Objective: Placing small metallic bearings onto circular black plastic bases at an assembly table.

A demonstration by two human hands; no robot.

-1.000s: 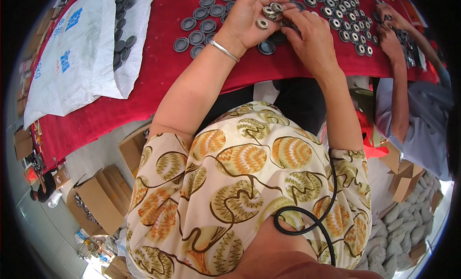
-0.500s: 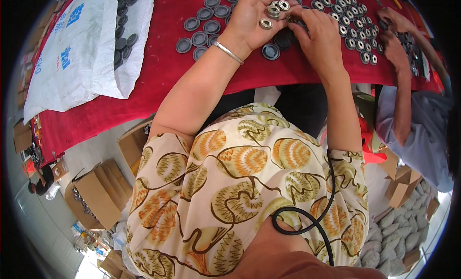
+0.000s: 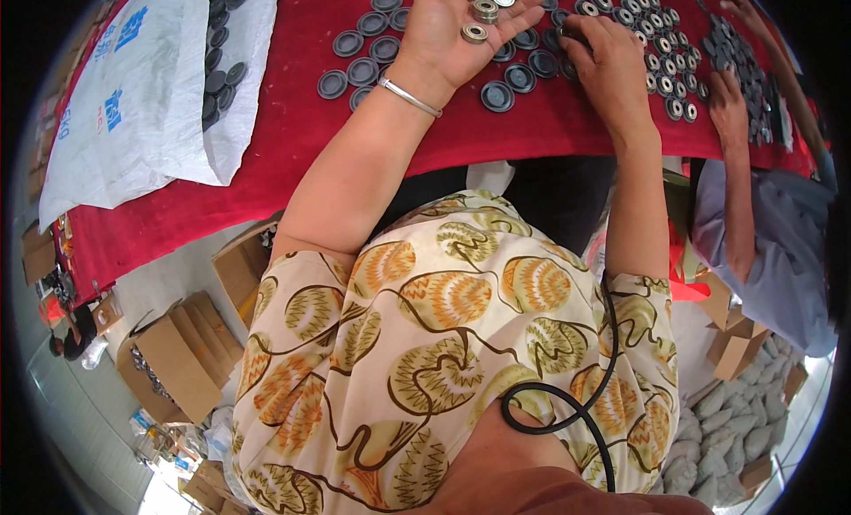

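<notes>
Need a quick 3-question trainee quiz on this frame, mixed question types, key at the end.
1. True or false: the left hand lies palm up with small metal rings resting on it.
2. Multiple choice: the right hand is A) raised off the table, B) down on the red cloth among the dark round discs, C) inside the white sack.
3. Fill in: the left wrist wears a silver ____.

Key: 1 true; 2 B; 3 bangle.
</notes>
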